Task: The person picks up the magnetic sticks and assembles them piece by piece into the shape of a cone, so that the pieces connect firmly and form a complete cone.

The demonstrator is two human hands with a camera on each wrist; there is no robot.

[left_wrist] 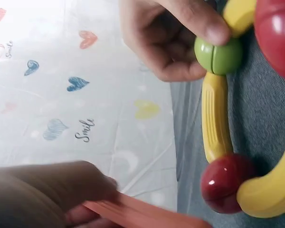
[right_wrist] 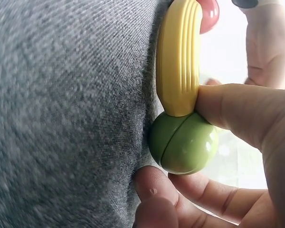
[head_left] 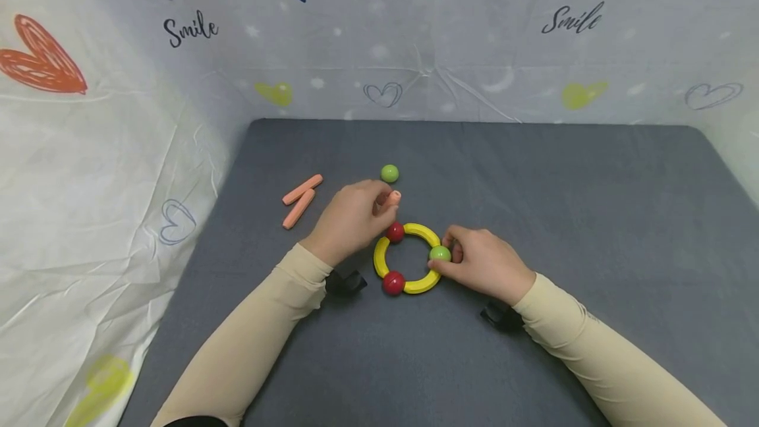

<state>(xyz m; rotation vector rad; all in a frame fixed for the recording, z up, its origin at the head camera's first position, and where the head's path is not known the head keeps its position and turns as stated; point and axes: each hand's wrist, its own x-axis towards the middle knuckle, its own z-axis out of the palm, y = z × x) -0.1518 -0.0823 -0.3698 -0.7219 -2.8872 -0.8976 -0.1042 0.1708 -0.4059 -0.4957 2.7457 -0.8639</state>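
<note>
Yellow ring (head_left: 422, 232) with red balls (head_left: 394, 283) and green ball (head_left: 439, 254) on grey mat (head_left: 593, 216); orange sticks (head_left: 302, 190).

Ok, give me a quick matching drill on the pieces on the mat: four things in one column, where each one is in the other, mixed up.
Things:
1. loose green ball
2. green ball on the ring
3. orange stick near the ring
4. two orange sticks

Places:
A. pinched by the right hand
B. lying at the left of the mat
C. alone behind the left hand
D. held in the left hand

Pairs: 1-C, 2-A, 3-D, 4-B
</note>
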